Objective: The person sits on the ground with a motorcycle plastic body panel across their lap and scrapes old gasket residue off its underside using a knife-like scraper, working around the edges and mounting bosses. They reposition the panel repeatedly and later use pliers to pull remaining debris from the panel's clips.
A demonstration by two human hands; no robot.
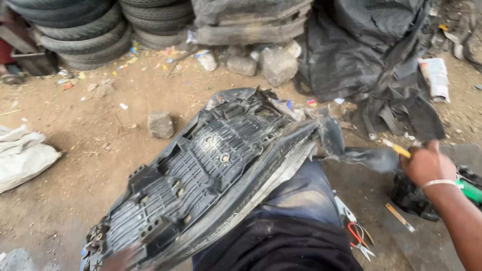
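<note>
Tightly curled, the fingers of the right hand [427, 163], clenched around a yellow-handled tool [401, 150] whose tip pokes out toward the torn black cover flap [369, 158]; held low and out to the side, likely so the tool meets the loose edge of the cover; a pale bangle [438, 183] on the wrist. Blurred at the bottom edge, the left hand [123, 258], apparently pressed against the near end of the motorcycle seat base [201, 170]; cannot tell whether those fingers clasp it or merely steady it. Upturned across the blue-trousered knee [301, 193], that ribbed black plastic base, underside up, propped there seemingly to keep it raised and still. Beside the knee on the ground, red-handled pliers [357, 237] and a flat metal strip [399, 217], near at hand; farther off, a grey stone [160, 124], stacked tyres [83, 32], a white sack [22, 158].
</note>
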